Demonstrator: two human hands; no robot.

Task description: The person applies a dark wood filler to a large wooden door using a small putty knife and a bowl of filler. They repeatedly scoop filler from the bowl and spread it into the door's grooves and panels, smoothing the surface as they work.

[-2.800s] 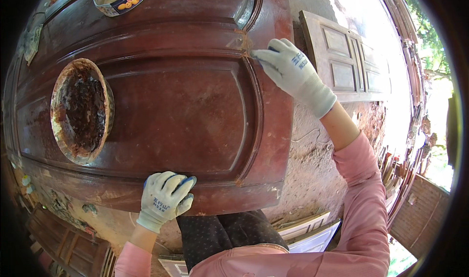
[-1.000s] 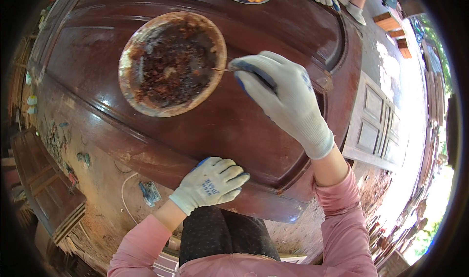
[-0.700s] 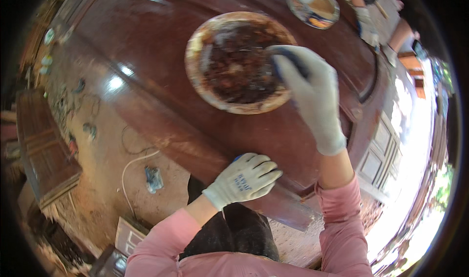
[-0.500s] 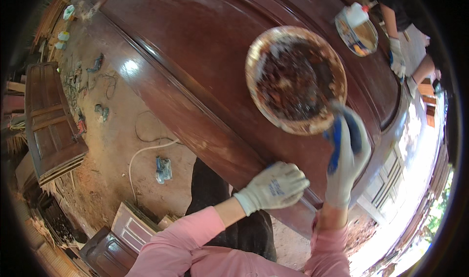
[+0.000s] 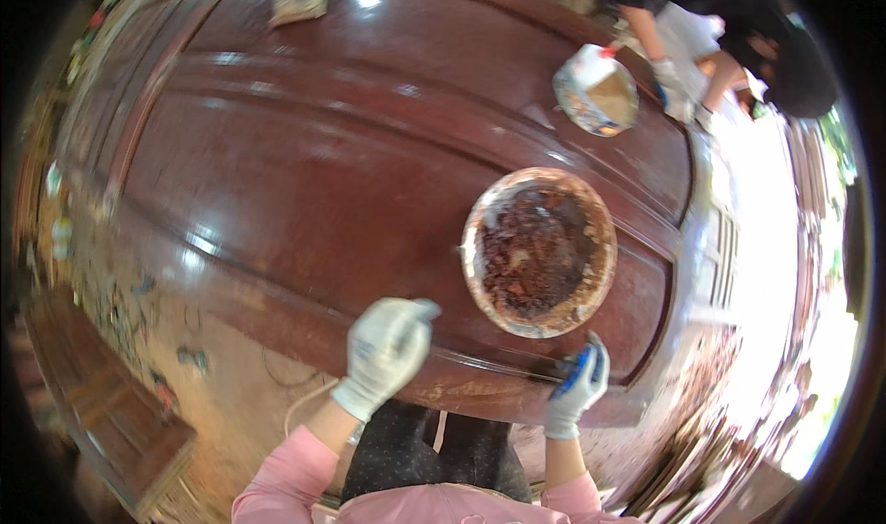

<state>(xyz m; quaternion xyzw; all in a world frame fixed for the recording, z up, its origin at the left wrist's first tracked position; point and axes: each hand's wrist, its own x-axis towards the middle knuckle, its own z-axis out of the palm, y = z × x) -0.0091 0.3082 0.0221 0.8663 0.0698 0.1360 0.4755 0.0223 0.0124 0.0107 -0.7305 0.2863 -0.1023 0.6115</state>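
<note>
Gloved right hand (image 5: 574, 390) pinches blue-handled tool (image 5: 570, 376) at door edge (image 5: 480, 390).

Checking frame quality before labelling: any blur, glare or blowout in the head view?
Head view: overall motion blur, edges soft; specular glare spots on the glossy door panel; right rim overexposed in sunlight; fisheye bends the panel edges; left hand, right hand and dish remain recognisable.

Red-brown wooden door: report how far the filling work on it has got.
Done: most of the glossy red-brown wooden door shines evenly. In hand: the gloved right hand presses a blue-handled tool to the door's near edge, beside the round dish of dark brown paste; the gloved left hand rests on that edge. Left: a pale, worn patch between the hands looks untreated.
</note>
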